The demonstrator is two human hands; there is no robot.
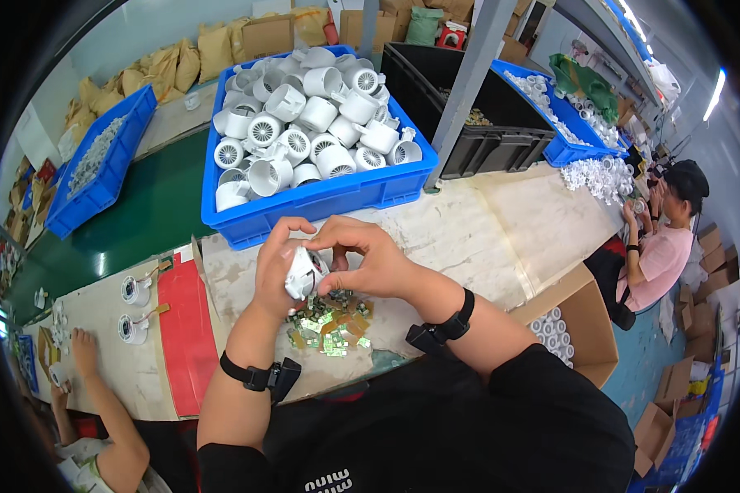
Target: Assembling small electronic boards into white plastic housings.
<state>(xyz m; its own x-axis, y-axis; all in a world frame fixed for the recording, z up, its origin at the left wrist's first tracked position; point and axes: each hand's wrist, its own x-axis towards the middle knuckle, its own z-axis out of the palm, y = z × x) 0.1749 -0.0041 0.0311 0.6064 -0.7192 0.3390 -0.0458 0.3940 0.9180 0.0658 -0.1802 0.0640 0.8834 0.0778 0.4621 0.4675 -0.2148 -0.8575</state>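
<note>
Between my two hands, above the bench, is a white round plastic housing (301, 278) with a dark opening facing right. My left hand (273, 269) is closed around its left side. From the right, my right hand (372, 261) pinches its edge with bent fingers and thumb; whether a small part sits under the fingertips is hidden. Just below my hands, a loose pile of small green and tan circuit boards (334, 330) lies on the bench. Beyond my hands stands a blue crate (321, 207) heaped with white cup-shaped housings (321, 115) with vented ends.
A black crate (501, 146) stands behind a grey post (467, 90). At my right is a cardboard box (594, 329) of white rings. Left lie a red sheet (185, 333) and two white housings (133, 329). Co-workers sit at the left and far right (666, 255).
</note>
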